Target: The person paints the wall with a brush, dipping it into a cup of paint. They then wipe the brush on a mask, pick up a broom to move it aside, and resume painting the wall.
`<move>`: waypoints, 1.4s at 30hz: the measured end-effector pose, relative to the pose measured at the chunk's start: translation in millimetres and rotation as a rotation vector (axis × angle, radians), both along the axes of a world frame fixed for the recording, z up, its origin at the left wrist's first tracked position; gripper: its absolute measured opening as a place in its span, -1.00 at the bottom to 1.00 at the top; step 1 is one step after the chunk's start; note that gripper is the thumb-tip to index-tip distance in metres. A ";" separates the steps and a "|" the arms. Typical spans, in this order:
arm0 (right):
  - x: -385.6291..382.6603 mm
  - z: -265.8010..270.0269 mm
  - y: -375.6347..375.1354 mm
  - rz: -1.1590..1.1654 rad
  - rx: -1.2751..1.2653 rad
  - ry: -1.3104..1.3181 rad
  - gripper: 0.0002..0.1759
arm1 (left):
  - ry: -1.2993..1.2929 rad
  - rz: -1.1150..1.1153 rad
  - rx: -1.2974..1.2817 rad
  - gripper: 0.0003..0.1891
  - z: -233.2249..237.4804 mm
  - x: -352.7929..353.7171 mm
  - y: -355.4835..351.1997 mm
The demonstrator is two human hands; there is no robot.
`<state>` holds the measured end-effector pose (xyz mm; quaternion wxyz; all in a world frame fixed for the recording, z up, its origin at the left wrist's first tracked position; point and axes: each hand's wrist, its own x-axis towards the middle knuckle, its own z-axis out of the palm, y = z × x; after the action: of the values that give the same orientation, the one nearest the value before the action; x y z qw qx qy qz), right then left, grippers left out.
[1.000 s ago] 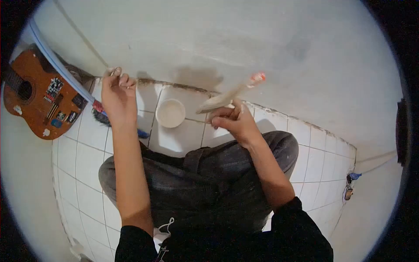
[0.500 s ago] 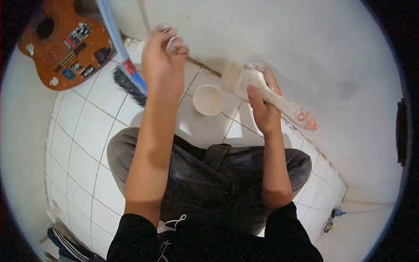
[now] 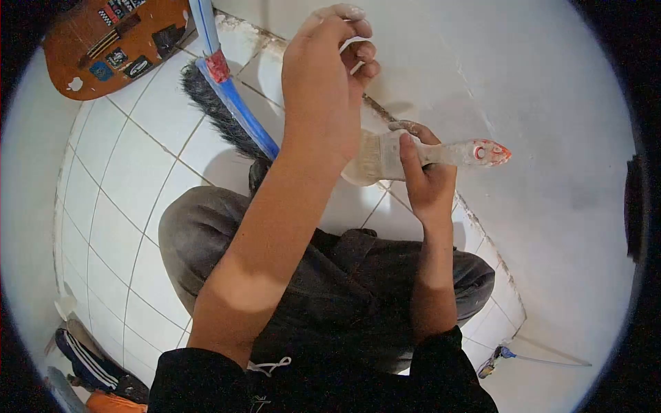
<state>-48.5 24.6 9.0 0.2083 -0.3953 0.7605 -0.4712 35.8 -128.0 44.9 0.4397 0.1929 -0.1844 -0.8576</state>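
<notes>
A pale wall (image 3: 551, 103) rises beyond the far edge of a white tiled floor (image 3: 117, 193), which reaches across to the left. On the floor, next to that far edge, a person sits with legs bent in grey-black trousers (image 3: 358, 282) and a black shirt (image 3: 317, 382). The orange-brown body of a guitar (image 3: 131, 45), dotted with stickers and partly cut off by the view, stands at the floor's far left corner. A broom (image 3: 237, 107) with a blue handle, a red band and dark bristles lies between the guitar and the left knee. Near the floor's left edge, toward the near end, is a dark bundle (image 3: 86, 361) with white stripes. The left hand (image 3: 323, 62) is raised, half open, its fingers loosely bent and whitish at the tips, the palm out of sight. The right hand (image 3: 428, 180) grips a wide brush (image 3: 394, 157) around its neck; the brush is level above the floor's far edge, bristles toward the left wrist, red-tipped handle toward the wall. Behind the bristles shows the rim of a bowl (image 3: 361, 182), mostly hidden. A small blue thing (image 3: 507, 352) sits at the floor's right corner.
</notes>
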 end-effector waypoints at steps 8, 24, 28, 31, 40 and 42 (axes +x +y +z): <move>0.8 -0.5 -8.6 0.034 0.140 0.151 -0.66 | -0.048 -0.075 0.056 -0.90 2.8 -2.5 3.4; -20.5 -1.0 6.0 -0.180 -0.023 -0.053 -0.68 | -0.056 -0.016 -0.005 -0.90 0.7 -0.7 1.9; -42.7 -1.8 22.6 -0.365 -0.320 -0.563 -0.60 | -0.045 -0.018 0.006 -0.90 -3.3 -1.9 1.4; -45.7 -0.5 26.5 -0.349 -0.523 -0.876 -0.68 | -0.066 -0.019 -0.018 -0.90 -7.2 -4.5 3.0; -19.6 4.7 13.1 -0.381 -0.404 -0.638 -0.57 | -0.111 -0.011 -0.029 -0.89 -6.7 -4.7 3.7; -21.6 -7.9 11.7 -0.363 -0.263 -0.442 -0.60 | -0.121 -0.019 -0.051 -0.88 -7.1 -3.9 4.0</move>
<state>-70.1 36.3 1.1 0.2283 -0.1647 0.6876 -0.6693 31.8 -124.0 37.8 0.4242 0.2315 -0.2343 -0.8436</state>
